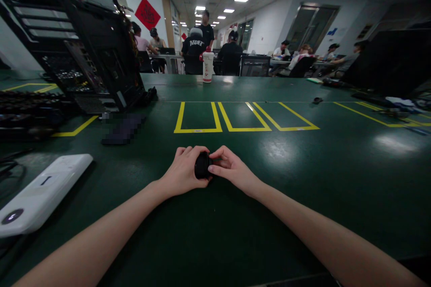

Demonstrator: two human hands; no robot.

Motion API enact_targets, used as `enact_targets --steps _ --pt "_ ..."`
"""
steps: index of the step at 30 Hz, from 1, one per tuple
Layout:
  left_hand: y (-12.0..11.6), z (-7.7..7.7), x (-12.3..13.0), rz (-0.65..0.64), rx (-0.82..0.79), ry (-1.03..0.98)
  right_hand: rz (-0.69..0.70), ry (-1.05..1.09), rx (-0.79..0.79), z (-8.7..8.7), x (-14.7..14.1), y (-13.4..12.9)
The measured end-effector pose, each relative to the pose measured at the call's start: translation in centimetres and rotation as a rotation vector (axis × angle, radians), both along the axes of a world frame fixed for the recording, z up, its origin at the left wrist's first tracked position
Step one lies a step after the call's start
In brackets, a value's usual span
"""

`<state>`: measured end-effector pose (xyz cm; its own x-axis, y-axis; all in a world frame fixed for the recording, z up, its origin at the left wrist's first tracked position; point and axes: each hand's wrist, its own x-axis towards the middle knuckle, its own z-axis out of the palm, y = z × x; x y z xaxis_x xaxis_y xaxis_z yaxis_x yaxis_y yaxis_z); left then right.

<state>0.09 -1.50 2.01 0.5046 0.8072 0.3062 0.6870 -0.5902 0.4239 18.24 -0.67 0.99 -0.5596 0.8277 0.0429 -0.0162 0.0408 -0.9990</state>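
Note:
A small black rounded case (202, 166) is held between my two hands, just above or on the green table; its exact kind I cannot make out. My left hand (185, 168) wraps round its left side, fingers over the top and thumb below. At its right edge my right hand (232, 170) closes in a pinch, thumb and fingertips on the case. What lies between those right fingertips is partly hidden.
Yellow tape frames (198, 131) mark the green table (303, 188) beyond my hands. An open black computer chassis (97, 49), a blurred dark phone-like slab (123, 130) and a white device (47, 193) stand left. A white bottle (208, 67) stands behind. Several people sit further back.

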Motion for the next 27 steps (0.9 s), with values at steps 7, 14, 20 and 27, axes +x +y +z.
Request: enact_targets --steps 7,14,20,27 --pt "0.0 -0.1 0.0 0.013 0.008 -0.008 0.025 -0.019 -0.027 0.1 0.2 0.1" --pt "0.1 -0.2 -0.1 0.007 0.019 -0.002 0.08 0.036 -0.019 0.4 0.4 0.0" --pt "0.3 -0.8 0.1 0.029 0.041 -0.022 0.005 0.015 0.01 0.3 0.0 0.1" --pt "0.2 -0.5 0.0 0.007 0.024 -0.02 0.032 -0.029 -0.033 0.6 0.1 0.3"
